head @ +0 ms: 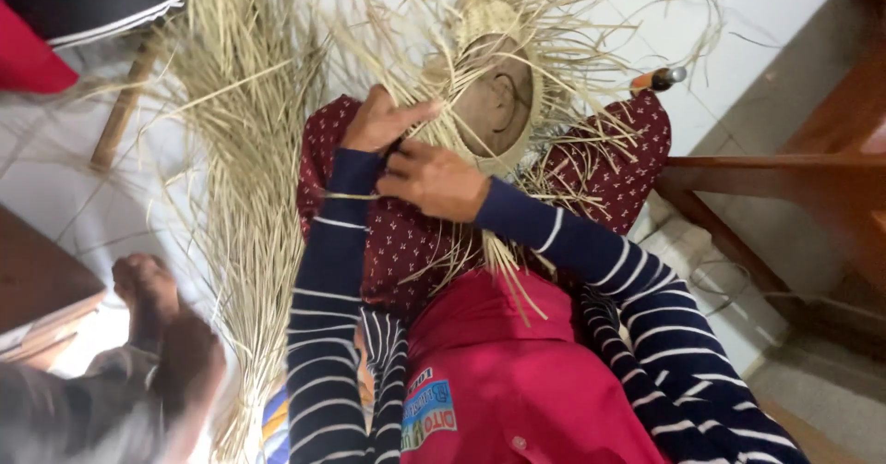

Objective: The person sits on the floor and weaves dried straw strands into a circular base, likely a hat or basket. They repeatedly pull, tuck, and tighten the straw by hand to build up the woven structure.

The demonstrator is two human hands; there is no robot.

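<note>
— What are the two hands on?

— A half-woven straw piece (489, 21) drawn over a rounded wooden mould (494, 99), resting on the lap, which is covered by a dark red patterned cloth (397, 238). The left hand (383, 118) lies against the mould's left flank, fingers curled and pinching a few straw strands. The right hand (432, 180) sits just below it, touching it, fingers closed on strands at the lower edge of the weave.

— Any container holding something?

— Only the weave itself, cupped like a shell with the mould filling it. Loose strand ends fan out beyond both hands and hang down under the right hand.

— And around them?

— A long bundle of loose straw (245, 150) lies on the floor, left of the left hand. Another person's hand (148, 284), blurred, is lower left, well apart. A tool with an orange handle (657, 79) lies beyond the mould, up and right of the hands.
</note>
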